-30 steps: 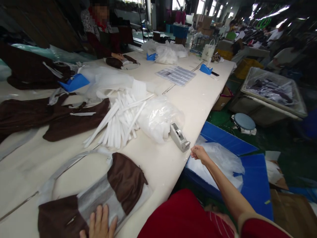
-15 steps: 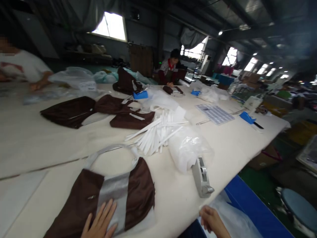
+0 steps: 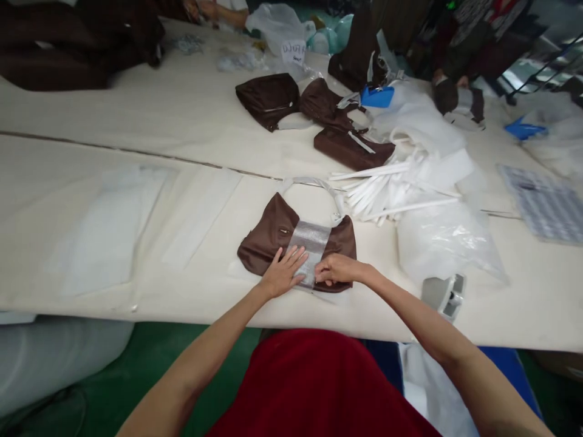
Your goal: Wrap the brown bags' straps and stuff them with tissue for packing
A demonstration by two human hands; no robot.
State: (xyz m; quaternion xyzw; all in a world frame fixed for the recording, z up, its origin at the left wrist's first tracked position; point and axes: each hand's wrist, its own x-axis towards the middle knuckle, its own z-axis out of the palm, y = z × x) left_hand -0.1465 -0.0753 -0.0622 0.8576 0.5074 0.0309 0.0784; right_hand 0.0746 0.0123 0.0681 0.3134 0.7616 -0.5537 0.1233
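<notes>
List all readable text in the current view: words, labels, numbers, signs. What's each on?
"07": white label at the clear plastic bag across the table; characters either side uncertain.
Second line, same label: too blurred to read.
Metal piece on the nearest brown bag: too small to tell.
Grey-patterned sheet: blurred, no text readable.
Nothing else legible.

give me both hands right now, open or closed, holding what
Left hand: open, palm down on the grey wrap across the brown bag.
Right hand: closed, at the wrap's edge; anything held cannot be told.
</notes>
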